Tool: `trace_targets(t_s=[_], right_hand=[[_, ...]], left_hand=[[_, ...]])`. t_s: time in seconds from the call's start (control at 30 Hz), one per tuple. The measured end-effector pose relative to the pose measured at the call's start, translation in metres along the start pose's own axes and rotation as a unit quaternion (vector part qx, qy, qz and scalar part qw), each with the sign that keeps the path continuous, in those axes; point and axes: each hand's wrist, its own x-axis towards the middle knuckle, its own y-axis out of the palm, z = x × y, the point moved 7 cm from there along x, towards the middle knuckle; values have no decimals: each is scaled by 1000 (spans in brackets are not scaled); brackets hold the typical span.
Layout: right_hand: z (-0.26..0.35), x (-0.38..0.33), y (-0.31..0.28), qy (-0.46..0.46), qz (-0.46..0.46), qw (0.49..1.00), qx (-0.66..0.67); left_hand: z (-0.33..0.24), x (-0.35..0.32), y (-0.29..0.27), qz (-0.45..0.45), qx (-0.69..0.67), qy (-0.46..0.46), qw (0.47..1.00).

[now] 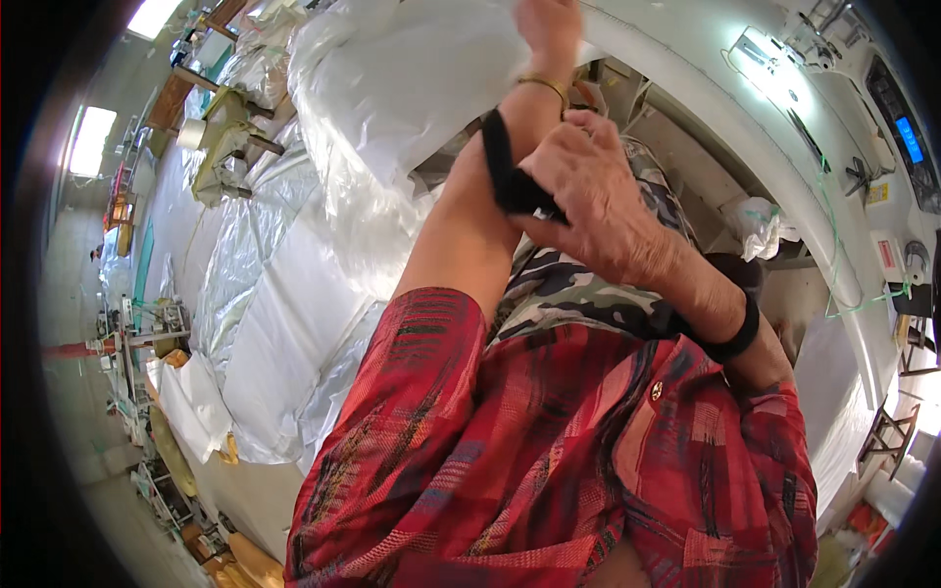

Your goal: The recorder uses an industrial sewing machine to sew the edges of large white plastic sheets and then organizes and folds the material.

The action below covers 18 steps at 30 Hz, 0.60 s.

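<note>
My left hand (549,34) is at the top edge of the view, partly cut off, its fingers not readable. Around that wrist is a thin gold-coloured bracelet (545,86). A black strap (498,147) loops round my left forearm, below the bracelet. My right hand (598,201) is closed against the strap, with its fingers bent and its thumb by the dark band. Another black strap (740,328) sits round my right forearm. My red plaid shirt (549,451) and camouflage trousers (588,289) show below.
At the right stands a pale sewing machine (863,108) with a lit lamp (774,78) and a blue display (910,139). Thread snips (809,135) lie on its table. White fabric and clear plastic sheeting (294,323) cover the left side. A wooden stool (892,436) stands at far right.
</note>
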Motion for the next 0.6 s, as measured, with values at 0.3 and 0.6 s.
trace_targets(t_s=[0.3, 0.6], right_hand=[[-37, -12, 2, 13, 2, 996, 90], [-35, -18, -1, -64, 15, 986, 151]], left_hand=[[24, 41, -40, -127, -386, -175, 897], [-31, 48, -87, -169, -397, -60, 900]])
